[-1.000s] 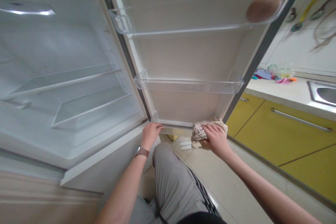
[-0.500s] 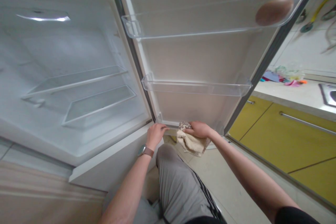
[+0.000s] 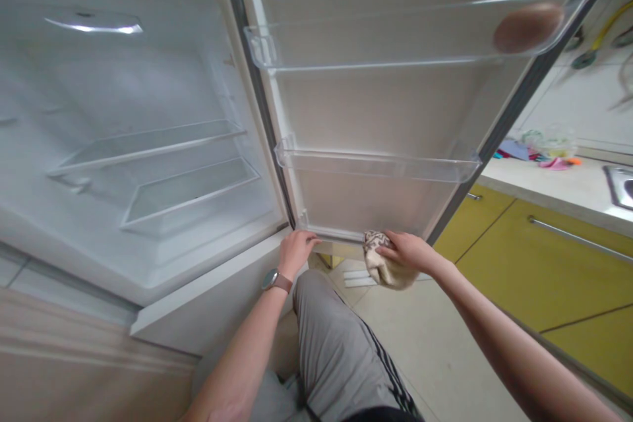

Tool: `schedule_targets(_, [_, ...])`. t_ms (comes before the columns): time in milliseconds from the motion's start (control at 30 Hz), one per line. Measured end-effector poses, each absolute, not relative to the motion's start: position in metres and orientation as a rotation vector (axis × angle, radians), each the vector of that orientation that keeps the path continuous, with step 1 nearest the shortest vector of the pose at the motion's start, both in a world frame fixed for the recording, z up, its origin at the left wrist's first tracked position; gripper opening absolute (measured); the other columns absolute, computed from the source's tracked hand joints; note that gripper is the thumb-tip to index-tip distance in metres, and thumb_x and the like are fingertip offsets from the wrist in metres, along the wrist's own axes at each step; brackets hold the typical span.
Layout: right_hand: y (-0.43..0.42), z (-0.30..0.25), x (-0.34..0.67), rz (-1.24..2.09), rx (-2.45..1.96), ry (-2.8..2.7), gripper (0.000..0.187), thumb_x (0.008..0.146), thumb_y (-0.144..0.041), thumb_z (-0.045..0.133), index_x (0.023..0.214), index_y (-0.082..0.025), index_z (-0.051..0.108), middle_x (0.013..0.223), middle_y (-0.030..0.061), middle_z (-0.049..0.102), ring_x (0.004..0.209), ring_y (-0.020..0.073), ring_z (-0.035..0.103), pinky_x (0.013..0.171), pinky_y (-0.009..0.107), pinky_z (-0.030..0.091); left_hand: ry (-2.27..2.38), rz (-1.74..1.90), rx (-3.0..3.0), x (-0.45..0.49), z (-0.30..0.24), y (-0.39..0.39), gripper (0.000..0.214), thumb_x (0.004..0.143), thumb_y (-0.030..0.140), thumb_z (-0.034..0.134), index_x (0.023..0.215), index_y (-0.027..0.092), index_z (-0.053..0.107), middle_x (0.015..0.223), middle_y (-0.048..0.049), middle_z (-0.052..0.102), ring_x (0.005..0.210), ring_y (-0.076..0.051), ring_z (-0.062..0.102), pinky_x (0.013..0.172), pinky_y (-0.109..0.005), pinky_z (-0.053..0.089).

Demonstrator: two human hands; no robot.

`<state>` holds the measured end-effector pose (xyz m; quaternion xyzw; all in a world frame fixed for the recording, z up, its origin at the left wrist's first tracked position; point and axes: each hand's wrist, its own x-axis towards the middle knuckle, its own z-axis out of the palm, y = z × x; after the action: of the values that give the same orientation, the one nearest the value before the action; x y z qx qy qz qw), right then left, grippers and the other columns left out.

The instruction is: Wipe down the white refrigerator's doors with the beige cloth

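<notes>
My right hand (image 3: 409,252) is closed on a cream cloth (image 3: 388,271) with a brown pattern. It presses the cloth against the lower edge of the open refrigerator door (image 3: 366,105), toward the right end of the bottom door bin (image 3: 341,237). My left hand (image 3: 295,252), with a watch on the wrist, has its fingers pinched on the rim of that bin near its left end. The bin's far side is partly hidden by the hands and cloth.
Two clear door bins sit higher up; a reddish-brown oval object (image 3: 529,28) lies in the upper bin (image 3: 395,66). On the left, the lit refrigerator compartment has glass shelves (image 3: 192,191). Yellow cabinets (image 3: 568,264) and a white counter (image 3: 544,175) stand at the right.
My right hand has slid the cloth to the right along the door's lower edge. My left hand stays at the bin rim. The view has shifted slightly.
</notes>
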<state>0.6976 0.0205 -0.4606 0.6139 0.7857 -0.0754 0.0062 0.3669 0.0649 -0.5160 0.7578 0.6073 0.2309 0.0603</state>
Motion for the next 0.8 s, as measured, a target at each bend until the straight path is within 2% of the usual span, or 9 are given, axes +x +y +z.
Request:
schedule_targets(133, [0.001, -0.462, 0.664, 0.054, 1.936, 2.449, 0.047, 0.1, -0.047, 0.041, 0.131, -0.015, 0.056, 0.113, 0.0158, 0.072, 0.102, 0.0291, 0.069, 0.085, 0.035, 0.045, 1.842, 0.695, 2.291, 0.367, -0.516, 0.064, 0.017, 0.096, 0.04, 0.071, 0.1, 0.031, 0.084, 0.108, -0.0036, 0.08, 0.106, -0.025, 0.072, 0.088, -0.031, 0.052])
schedule_targets(200, [-0.005, -0.463, 0.653, 0.082, 1.955, 2.489, 0.055, 0.096, -0.053, 0.047, 0.137, -0.017, 0.052, 0.116, 0.0148, 0.071, 0.102, 0.0287, 0.068, 0.086, 0.035, 0.045, 1.848, 0.697, 2.28, 0.367, -0.516, 0.064, 0.017, 0.095, 0.041, 0.072, 0.101, 0.03, 0.084, 0.109, -0.004, 0.08, 0.106, -0.025, 0.072, 0.089, -0.031, 0.052])
schedule_targets(300, [-0.004, -0.464, 0.651, 0.049, 1.988, 2.515, 0.064, 0.09, -0.066, 0.055, 0.136, -0.022, 0.053, 0.117, 0.012, 0.07, 0.099, 0.0287, 0.069, 0.079, 0.032, 0.044, 1.839, 0.708, 2.283, 0.365, -0.518, 0.065, 0.017, 0.095, 0.041, 0.072, 0.099, 0.03, 0.084, 0.108, -0.0039, 0.08, 0.105, -0.024, 0.072, 0.089, -0.03, 0.052])
schedule_targets(467, [0.017, -0.466, 0.671, -0.136, 1.986, 2.482, 0.045, 0.098, -0.058, 0.045, 0.124, -0.026, 0.063, 0.105, 0.01, 0.075, 0.093, 0.0289, 0.071, 0.076, 0.032, 0.044, 1.829, 0.729, 2.312, 0.364, -0.521, 0.066, 0.016, 0.095, 0.04, 0.072, 0.098, 0.03, 0.084, 0.106, -0.0025, 0.08, 0.103, -0.023, 0.072, 0.088, -0.03, 0.052])
schedule_targets(600, [0.036, -0.464, 0.692, -0.353, 2.333, 2.502, 0.047, 0.102, -0.049, 0.038, 0.137, -0.024, 0.059, 0.119, 0.0115, 0.074, 0.105, 0.0271, 0.07, 0.082, 0.031, 0.047, 1.83, 0.72, 2.328, 0.364, -0.522, 0.067, 0.016, 0.095, 0.039, 0.072, 0.099, 0.03, 0.084, 0.105, -0.003, 0.08, 0.104, -0.023, 0.072, 0.089, -0.03, 0.052])
schedule_targets(700, [0.043, -0.461, 0.698, -0.33, 2.639, 2.384, 0.052, 0.104, -0.047, 0.033, 0.146, -0.023, 0.05, 0.126, 0.0138, 0.072, 0.11, 0.0283, 0.069, 0.086, 0.032, 0.049, 1.818, 0.714, 2.332, 0.365, -0.521, 0.066, 0.016, 0.096, 0.039, 0.071, 0.099, 0.03, 0.084, 0.105, -0.0027, 0.08, 0.103, -0.023, 0.072, 0.089, -0.03, 0.052])
schedule_targets(800, [0.044, -0.463, 0.689, -0.366, 2.459, 2.312, 0.056, 0.103, -0.052, 0.034, 0.148, -0.022, 0.049, 0.123, 0.017, 0.072, 0.108, 0.0337, 0.069, 0.089, 0.04, 0.05, 1.83, 0.723, 2.317, 0.365, -0.52, 0.066, 0.016, 0.096, 0.039, 0.071, 0.099, 0.03, 0.084, 0.105, -0.0034, 0.08, 0.103, -0.023, 0.072, 0.089, -0.03, 0.052])
